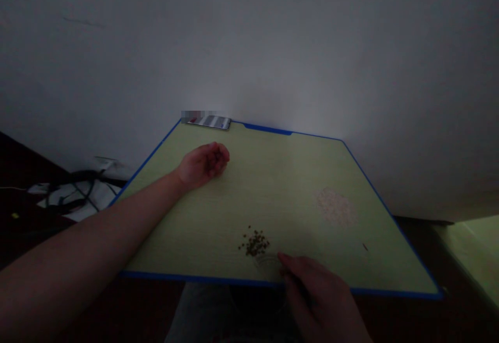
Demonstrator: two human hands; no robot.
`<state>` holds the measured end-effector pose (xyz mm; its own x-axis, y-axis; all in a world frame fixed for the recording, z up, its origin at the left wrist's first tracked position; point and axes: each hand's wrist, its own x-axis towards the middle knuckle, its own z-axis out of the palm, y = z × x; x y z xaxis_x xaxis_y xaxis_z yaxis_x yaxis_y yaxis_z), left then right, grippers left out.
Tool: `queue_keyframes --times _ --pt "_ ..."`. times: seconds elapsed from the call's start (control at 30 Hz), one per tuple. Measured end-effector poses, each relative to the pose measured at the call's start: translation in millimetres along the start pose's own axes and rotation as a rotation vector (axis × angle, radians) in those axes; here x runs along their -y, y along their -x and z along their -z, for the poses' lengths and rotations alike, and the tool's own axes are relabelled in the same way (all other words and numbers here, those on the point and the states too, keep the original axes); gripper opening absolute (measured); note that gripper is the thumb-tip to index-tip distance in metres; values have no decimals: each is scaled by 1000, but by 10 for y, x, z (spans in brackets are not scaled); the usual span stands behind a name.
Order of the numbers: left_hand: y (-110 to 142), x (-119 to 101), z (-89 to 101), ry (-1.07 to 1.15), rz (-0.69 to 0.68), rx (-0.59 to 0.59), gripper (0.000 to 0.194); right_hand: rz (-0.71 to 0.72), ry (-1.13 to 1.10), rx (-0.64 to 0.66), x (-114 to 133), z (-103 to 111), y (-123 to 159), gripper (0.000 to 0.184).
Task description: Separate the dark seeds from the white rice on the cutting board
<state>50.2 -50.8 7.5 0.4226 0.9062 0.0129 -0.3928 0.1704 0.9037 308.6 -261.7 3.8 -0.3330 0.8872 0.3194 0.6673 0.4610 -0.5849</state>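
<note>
My left hand [206, 163] rests on the left part of the pale table, its side down and the fingers curled inward. Shadow fills the palm, so I cannot tell what it holds, if anything. Near the front edge, my right hand [317, 291] grips a clear, ridged plastic piece [267, 265] between thumb and fingers. It looks like a small dish or lid, partly covered by the hand. Just beyond it lies a loose pile of small dark brown beans or seeds [256, 243], a few of them scattered apart. Further right is a spread of fine whitish grains [336, 207].
The pale table [265, 176] has a blue rim and stands against a grey wall [265, 47]. A phone [210, 121] lies at its far left corner. A thin reddish-brown sliver [365, 247] lies at the right. Black cables [83, 187] are heaped beyond the left edge.
</note>
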Motion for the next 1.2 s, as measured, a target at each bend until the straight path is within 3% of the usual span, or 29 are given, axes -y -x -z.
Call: queue_keyframes --times 0.3,0.4,0.57,0.7,1.0,1.2 --pt "-18 22 34 -1 -21 33 32 -172 138 -124 -255 213 155 25" --pt "-20 25 39 -8 -17 45 33 -126 106 -109 -201 202 178 28" --pt "-6 16 20 -19 -2 24 35 57 -48 42 39 -15 56 38" --pt "5 2 1 -7 -3 9 33 -13 -78 69 112 -89 -33 37" --pt "-6 20 26 1 -13 26 30 -91 169 -101 -191 225 118 25" --pt "0 3 -3 -13 -11 21 31 6 14 42 -10 -11 109 38"
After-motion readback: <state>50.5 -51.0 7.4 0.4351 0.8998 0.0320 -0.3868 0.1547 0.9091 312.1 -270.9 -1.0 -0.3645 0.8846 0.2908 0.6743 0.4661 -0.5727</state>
